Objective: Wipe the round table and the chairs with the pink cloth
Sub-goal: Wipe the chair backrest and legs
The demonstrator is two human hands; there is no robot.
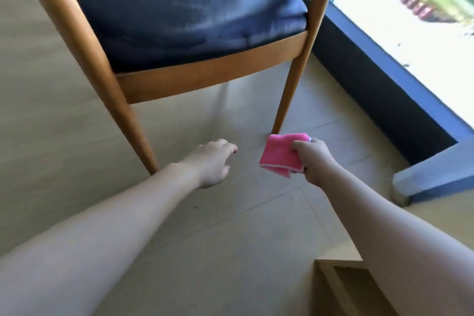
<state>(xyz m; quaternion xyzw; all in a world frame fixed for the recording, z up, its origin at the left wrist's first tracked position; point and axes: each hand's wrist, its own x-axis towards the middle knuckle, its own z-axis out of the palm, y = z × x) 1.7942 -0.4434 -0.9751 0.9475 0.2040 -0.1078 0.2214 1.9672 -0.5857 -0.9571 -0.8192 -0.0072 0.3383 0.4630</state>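
Pale floor tiles (230, 226) ran under both hands, with the chair (179, 33) standing above and beyond them. Left hand (209, 161) reached forward empty, fingers loose, while the right hand (314, 161) pinched the cloth (279, 155) by its right edge, near the chair's leg (289, 90). Soft, light and folded, the cloth would likely wipe best bunched in the palm.

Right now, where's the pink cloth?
In the head view, the pink cloth is gripped in the right hand, low beside the chair's right front leg, above the floor.
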